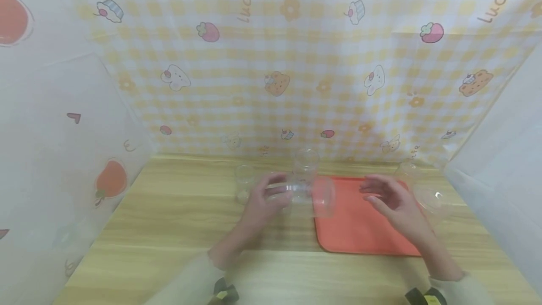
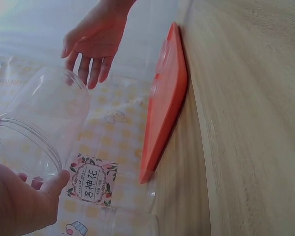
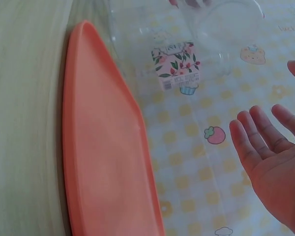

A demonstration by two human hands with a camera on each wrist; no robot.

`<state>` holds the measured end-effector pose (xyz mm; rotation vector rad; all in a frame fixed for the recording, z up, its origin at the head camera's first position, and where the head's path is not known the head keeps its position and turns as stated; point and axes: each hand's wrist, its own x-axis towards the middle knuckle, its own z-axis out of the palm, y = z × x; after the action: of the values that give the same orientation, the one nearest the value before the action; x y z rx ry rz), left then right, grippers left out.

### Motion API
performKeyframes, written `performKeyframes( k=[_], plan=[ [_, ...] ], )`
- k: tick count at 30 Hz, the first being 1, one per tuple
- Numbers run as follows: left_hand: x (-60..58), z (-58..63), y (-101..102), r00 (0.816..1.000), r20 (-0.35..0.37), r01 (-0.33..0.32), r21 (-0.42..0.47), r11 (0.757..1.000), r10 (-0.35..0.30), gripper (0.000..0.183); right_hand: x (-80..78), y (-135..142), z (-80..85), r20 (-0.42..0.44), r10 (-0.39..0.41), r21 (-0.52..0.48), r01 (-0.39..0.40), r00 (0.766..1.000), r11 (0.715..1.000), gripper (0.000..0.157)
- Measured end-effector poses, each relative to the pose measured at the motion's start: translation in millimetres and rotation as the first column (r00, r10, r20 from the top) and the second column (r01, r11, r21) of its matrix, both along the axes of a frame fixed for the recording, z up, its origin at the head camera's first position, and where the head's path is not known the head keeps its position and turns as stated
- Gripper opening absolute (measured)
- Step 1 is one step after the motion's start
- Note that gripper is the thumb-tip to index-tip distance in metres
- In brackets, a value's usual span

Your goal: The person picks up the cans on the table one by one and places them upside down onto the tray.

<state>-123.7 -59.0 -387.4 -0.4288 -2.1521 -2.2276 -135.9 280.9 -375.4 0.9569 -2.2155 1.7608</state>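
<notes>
My left hand (image 1: 263,204) grips a clear plastic jar (image 1: 325,196) around its threaded mouth end. The jar lies on its side in the air, its base pointing right over the near-left part of the orange-red tray (image 1: 360,234). In the left wrist view the ridged rim of that jar sits between thumb and fingers, and its inside looks see-through. My right hand (image 1: 400,208) hovers above the tray, palm turned toward the jar, fingers relaxed and holding nothing. A gap separates it from the jar's base.
Behind the held jar stands another clear jar (image 1: 306,158), with a floral label (image 2: 93,181). A smaller clear container (image 1: 244,174) is at its left. Two transparent pieces, one at the back (image 1: 408,170) and one nearer (image 1: 434,198), lie by the tray's right side.
</notes>
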Motion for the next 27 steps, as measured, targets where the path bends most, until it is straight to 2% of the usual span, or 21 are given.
performKeyframes(
  k=[8,16,23,27],
  plan=[
    [-1.9,0.4,6,1.0,-0.013,0.007,0.007,1.0,-0.007,0.058,-0.5,-7,-5.9,0.036,-0.005,0.031,0.004,0.999,1.0,0.051],
    [-3.2,1.7,12,0.999,-0.046,0.014,0.011,1.0,-0.014,0.057,2.3,-11,-6.6,0.064,0.005,0.016,-0.006,0.998,1.0,0.054],
    [-3.3,2.5,15,0.999,-0.045,0.022,0.018,1.0,-0.021,0.058,3.0,-12,-6.5,0.09,0.031,0.015,-0.033,0.995,0.999,0.061],
    [-3.3,3.0,18,0.999,-0.027,0.018,0.029,0.999,-0.017,0.062,2.4,-14,-8.2,0.071,0.079,-0.027,-0.078,0.994,0.997,0.064]
  ],
)
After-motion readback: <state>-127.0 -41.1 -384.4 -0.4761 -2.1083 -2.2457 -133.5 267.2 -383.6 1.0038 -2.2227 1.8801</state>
